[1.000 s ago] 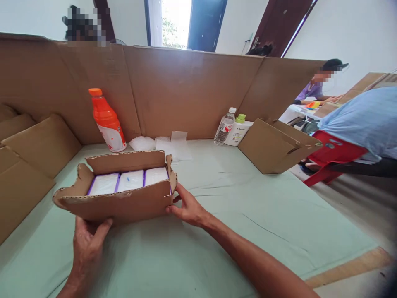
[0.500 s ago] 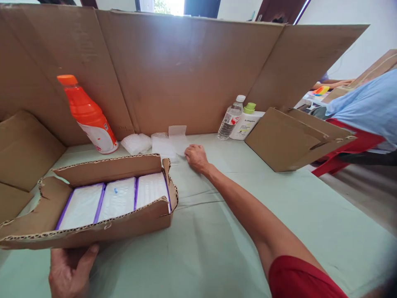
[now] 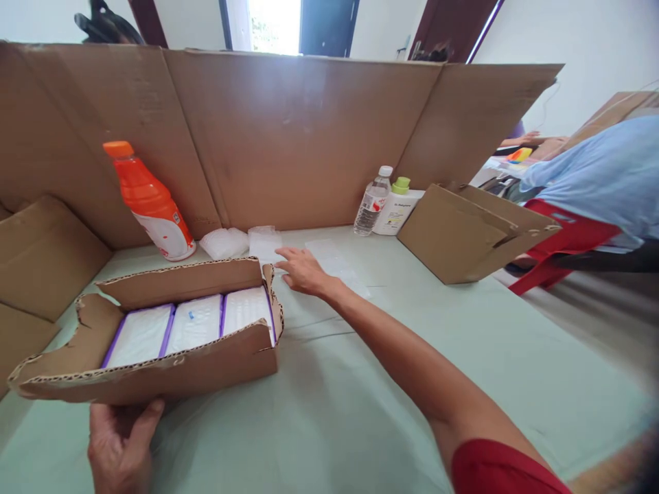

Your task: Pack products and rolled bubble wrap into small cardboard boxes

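A low open cardboard box (image 3: 226, 360) with torn edges is at the left, holding a row of white packs with purple sides (image 3: 194, 326). My left hand (image 3: 121, 442) grips the box's lower front edge, its thumb against the front and its other fingers partly hidden underneath. Beyond the box's right end, my right hand (image 3: 303, 271) stretches out with fingers apart, holding nothing. Its fingertips come close to a folded clear plastic piece (image 3: 263, 241). A flat clear plastic sheet (image 3: 337, 264) lies to the right of that hand.
A bubble-wrap bundle (image 3: 224, 242) lies near an orange bottle (image 3: 149, 206). A water bottle (image 3: 373, 202) and a white bottle with a green cap (image 3: 396, 209) stand by a cardboard piece (image 3: 443, 237). A tall cardboard screen (image 3: 309, 144) borders the back; a person in blue (image 3: 602, 178) sits right.
My right hand has let go of the clear plastic sheet, which now lies flat farther right, and has moved left with its fingers opened. My left hand stays at the box. The view has tilted up slightly.
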